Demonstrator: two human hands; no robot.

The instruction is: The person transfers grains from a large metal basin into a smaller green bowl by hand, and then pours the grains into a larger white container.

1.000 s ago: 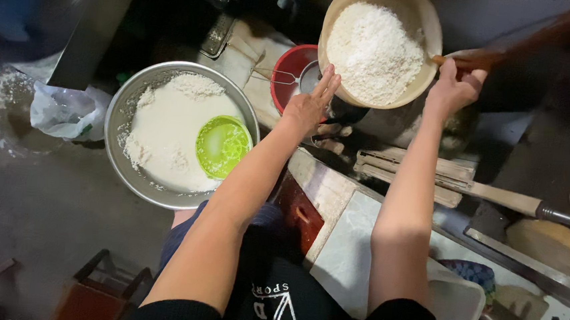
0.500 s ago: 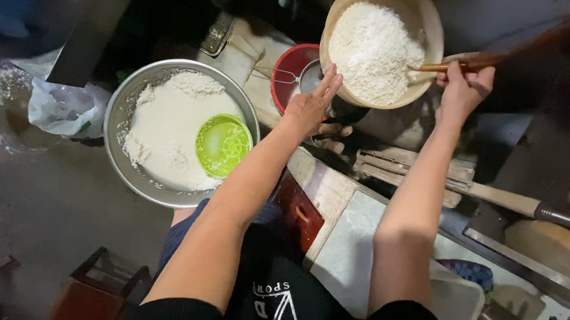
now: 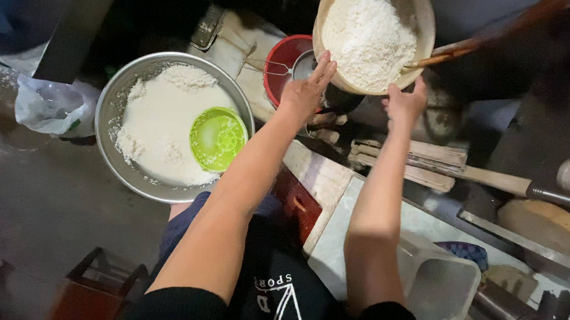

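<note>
Both hands' fingers are spread flat, left hand (image 3: 310, 88) and right hand (image 3: 406, 103) touching the lower rim of the tan bowl (image 3: 428, 29) of white grains just beyond them, likely heavy and best cradled under opposite sides.

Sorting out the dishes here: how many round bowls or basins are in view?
4: a tan bowl of white grains at both hands, a red bowl beside it, a metal basin of white liquid on the left, and a green bowl floating inside it. Others may be hidden.
</note>
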